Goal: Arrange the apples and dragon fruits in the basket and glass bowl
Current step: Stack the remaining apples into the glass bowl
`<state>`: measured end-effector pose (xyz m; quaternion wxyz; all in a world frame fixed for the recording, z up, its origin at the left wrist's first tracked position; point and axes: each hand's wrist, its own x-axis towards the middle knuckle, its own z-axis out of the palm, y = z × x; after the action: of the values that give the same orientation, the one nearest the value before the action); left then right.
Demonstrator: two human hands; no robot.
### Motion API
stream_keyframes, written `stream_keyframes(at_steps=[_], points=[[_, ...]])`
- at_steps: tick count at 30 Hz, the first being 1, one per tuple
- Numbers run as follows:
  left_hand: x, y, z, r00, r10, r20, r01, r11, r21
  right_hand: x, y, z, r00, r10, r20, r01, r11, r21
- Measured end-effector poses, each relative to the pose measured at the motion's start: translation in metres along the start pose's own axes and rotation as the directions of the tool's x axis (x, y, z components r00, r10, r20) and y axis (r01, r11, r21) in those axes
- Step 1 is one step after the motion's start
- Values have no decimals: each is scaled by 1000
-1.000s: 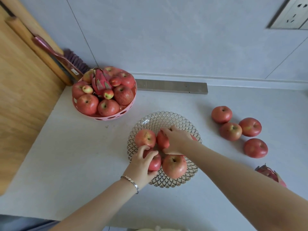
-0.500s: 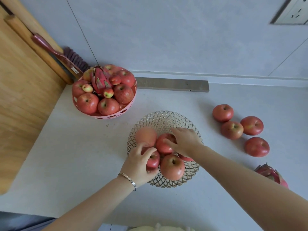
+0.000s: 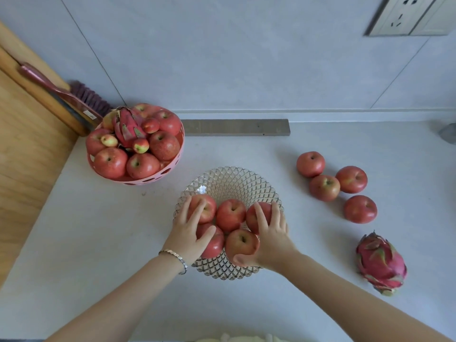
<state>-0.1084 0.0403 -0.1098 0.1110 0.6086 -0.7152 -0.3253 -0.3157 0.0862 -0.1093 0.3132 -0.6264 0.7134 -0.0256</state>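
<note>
Head view
Glass bowl: the glass bowl [image 3: 229,174] sits mid-counter [image 3: 98,230], toward the near edge, with five apples packed touching inside.
Left hand: the left hand [image 3: 191,233] has its fingers spread and fairly straight over the far-left bowl apple [image 3: 207,206]; the thumb is on the near-left bowl apple [image 3: 214,245], and there is a bracelet [image 3: 176,256] at the wrist.
Right hand: the right hand [image 3: 269,238] has its fingers laid flat over the right bowl apple [image 3: 253,218], with the thumb along the near side of the front bowl apple [image 3: 241,241]. It looks like resting, not gripping, but that is hard to be sure of.
Hands: apart, one on each side of the bowl, with the middle bowl apple [image 3: 230,214] bare between them.
Pink basket: the pink basket [image 3: 148,181] is at the far left corner, heaped with apples and a few small fruits; the basket dragon fruit [image 3: 127,128] lies on top.
Loose apples: four loose apples [image 3: 324,188] sit in a tight cluster toward the right edge, well apart from the bowl.
Loose dragon fruit: the loose dragon fruit [image 3: 381,262] lies on its side by the right edge, nearer than the cluster.
Rest: a brush [image 3: 81,95] is behind the basket, a grey strip [image 3: 234,127] runs along the far edge, and a wall socket [image 3: 407,16] is at upper right.
</note>
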Motion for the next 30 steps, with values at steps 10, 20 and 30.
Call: stream_keyframes(at_steps=[10, 20, 30], points=[[24, 11, -29, 989, -110, -96, 130, 960, 246, 30, 39, -75, 957, -77, -281, 93, 995, 44], [70, 15, -14, 957, -289, -12, 287, 955, -77, 77, 112, -102, 911, 321, -258, -403, 825, -395], [82, 23, -17, 990, -108, 87, 120, 981, -151, 54, 66, -107, 962, 69, -264, 31, 934, 357]])
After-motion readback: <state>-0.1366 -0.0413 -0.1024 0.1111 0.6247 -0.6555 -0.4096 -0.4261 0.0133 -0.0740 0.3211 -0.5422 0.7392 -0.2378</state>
